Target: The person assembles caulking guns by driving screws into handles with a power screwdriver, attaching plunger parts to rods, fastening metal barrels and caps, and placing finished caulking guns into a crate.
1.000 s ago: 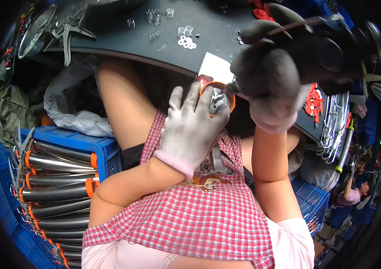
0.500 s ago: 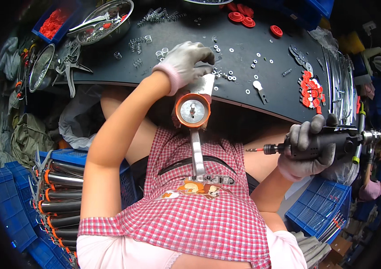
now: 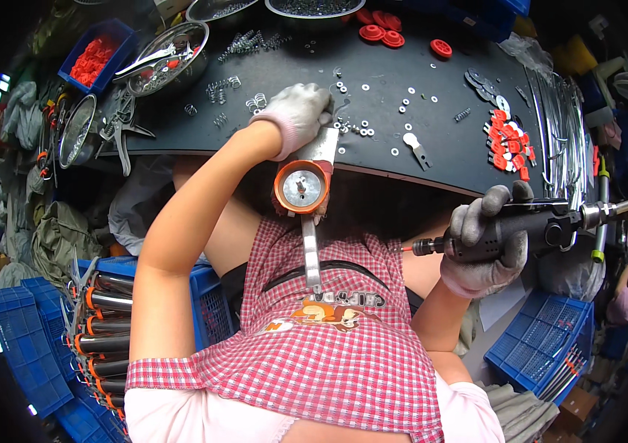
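The right hand is wrapped around a driver, its bit pointing left; well apart, the left hand curls over the table between springs and washers (whether it grips anything, I cannot tell). The orange cup sits above the lap, just beside the table's near edge.

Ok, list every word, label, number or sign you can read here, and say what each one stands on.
Red-checked apron: dark printed lettering beside a cartoon picture; I don't copy out printed words.
Black power tool in the right hand: no lettering I can make out.
Orange-rimmed metal cup: none I can make out.
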A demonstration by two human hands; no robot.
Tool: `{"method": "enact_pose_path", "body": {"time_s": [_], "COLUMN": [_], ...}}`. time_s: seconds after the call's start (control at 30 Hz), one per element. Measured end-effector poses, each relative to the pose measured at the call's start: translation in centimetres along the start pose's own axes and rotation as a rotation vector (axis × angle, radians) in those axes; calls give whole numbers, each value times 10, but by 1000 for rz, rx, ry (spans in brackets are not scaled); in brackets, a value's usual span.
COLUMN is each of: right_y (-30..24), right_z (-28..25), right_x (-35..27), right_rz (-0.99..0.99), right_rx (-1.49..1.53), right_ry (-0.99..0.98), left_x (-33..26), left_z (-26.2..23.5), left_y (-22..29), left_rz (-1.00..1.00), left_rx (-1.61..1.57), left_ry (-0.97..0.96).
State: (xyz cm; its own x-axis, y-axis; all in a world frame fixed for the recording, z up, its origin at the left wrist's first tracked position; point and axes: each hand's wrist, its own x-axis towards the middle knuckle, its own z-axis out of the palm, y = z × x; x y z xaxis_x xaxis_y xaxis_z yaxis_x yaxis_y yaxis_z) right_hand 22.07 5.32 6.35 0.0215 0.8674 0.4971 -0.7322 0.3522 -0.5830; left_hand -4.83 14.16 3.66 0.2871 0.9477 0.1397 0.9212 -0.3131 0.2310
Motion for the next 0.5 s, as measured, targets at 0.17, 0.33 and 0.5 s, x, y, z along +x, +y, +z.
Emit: {"method": "enact_pose_path", "body": {"time_s": [0.17,0.33,0.5], "right_y": [-4,-16,0], "right_z": [17,58,94], "right_x": [18,54,54], "right_rz": [-119,26,-111], "right_rx": [52,230,297], "right_ry": [-50,-289,-208], "left_x": [-47,-78,-94], "left_z": [-39,-46,-44], "left_y": [19,55,70], "left_rz": [-32,82,23], "left_rx": [-1259,-1704,-1888], "left_ry": [68,325,420]}}
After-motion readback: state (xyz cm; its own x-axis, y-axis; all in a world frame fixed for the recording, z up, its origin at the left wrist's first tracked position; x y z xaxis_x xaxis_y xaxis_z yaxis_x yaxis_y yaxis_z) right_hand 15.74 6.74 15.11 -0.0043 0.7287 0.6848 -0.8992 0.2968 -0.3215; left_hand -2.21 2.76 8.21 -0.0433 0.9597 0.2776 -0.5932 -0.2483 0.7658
